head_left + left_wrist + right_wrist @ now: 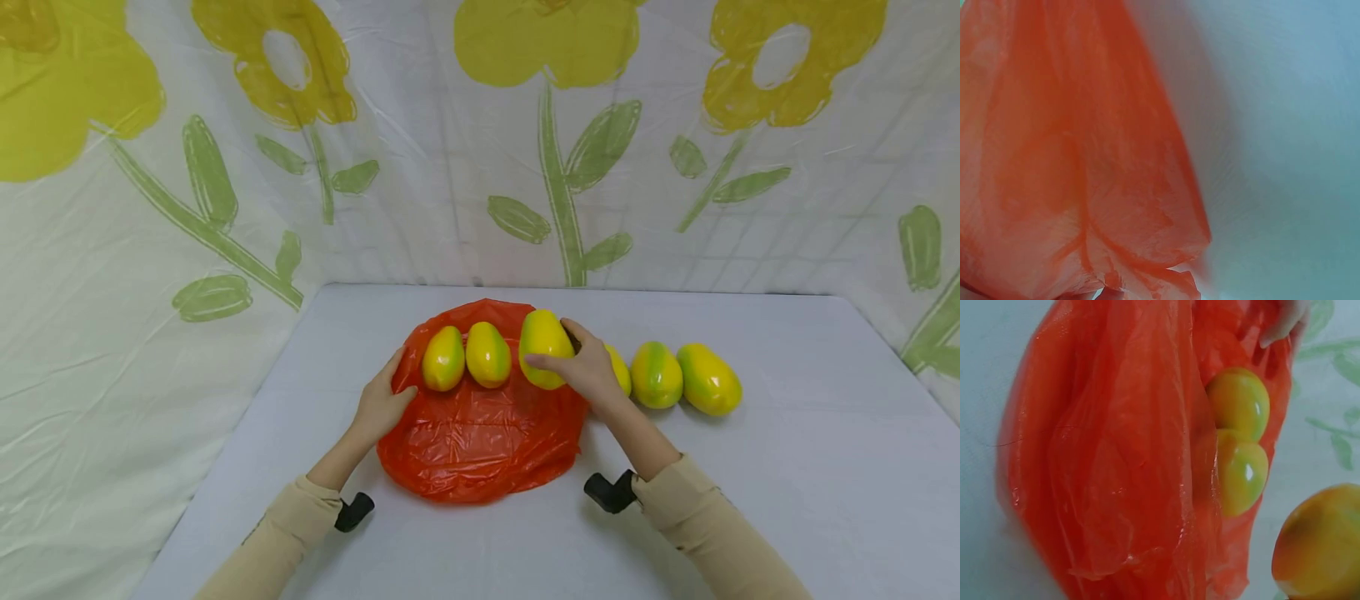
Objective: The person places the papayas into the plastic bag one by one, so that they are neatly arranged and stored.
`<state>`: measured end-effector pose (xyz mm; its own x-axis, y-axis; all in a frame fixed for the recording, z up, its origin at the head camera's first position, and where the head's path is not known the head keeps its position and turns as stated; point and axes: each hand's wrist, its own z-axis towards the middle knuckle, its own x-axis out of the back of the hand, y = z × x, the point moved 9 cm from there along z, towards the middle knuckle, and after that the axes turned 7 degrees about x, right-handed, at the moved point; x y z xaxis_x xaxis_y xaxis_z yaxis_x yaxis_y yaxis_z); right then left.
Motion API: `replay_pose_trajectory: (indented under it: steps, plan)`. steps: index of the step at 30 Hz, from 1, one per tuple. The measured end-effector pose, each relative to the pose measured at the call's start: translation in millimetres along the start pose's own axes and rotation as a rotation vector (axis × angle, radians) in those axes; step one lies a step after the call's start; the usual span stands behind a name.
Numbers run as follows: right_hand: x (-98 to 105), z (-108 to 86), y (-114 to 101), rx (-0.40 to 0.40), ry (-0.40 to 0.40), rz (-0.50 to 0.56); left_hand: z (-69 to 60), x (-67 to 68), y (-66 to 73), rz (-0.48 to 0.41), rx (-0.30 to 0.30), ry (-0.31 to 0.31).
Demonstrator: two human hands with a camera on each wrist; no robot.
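A red plastic bag (480, 442) lies spread on the table, its mouth at the far side. Two glossy yellow-green mangoes, the left one (443, 358) and the one beside it (488, 355), sit side by side in the bag's mouth. My left hand (382, 402) grips the bag's left edge between thumb and fingers; the left wrist view shows mostly red plastic (1085, 156). With thumb and fingers around it, my right hand (588, 364) holds a larger mango (543, 350) over the bag's right side. That mango (1322, 547) also shows in the right wrist view.
To the right of the bag, three more mangoes stand in a row: one partly hidden (619, 371) behind the right hand, a middle one (657, 375) and an outer one (709, 380). A white table (810, 483) lies beneath, with a flower-printed curtain (420, 208) behind.
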<state>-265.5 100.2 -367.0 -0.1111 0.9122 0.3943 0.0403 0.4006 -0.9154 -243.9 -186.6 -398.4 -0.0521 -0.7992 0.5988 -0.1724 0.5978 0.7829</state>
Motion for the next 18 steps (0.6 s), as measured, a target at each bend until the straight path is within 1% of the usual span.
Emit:
replay_pose_trajectory:
  steps: [5, 8, 14, 18]
  plan:
    - [-2.2, 2.3, -2.7, -0.016, 0.008, 0.024, -0.3, -0.2, 1.2, -0.001, -0.004, 0.005]
    - [-2.3, 4.7, -5.4, -0.01, 0.024, 0.03, 0.2, -0.4, 1.2, 0.003, -0.009, 0.009]
    - [-8.1, 11.2, -7.9, -0.009, 0.025, 0.054, 0.5, -0.2, 0.8, -0.002, -0.006, 0.011]
    - [-11.1, 15.9, -8.2, -0.019, 0.045, 0.047, 0.1, 0.1, 1.5, -0.005, -0.005, 0.014]
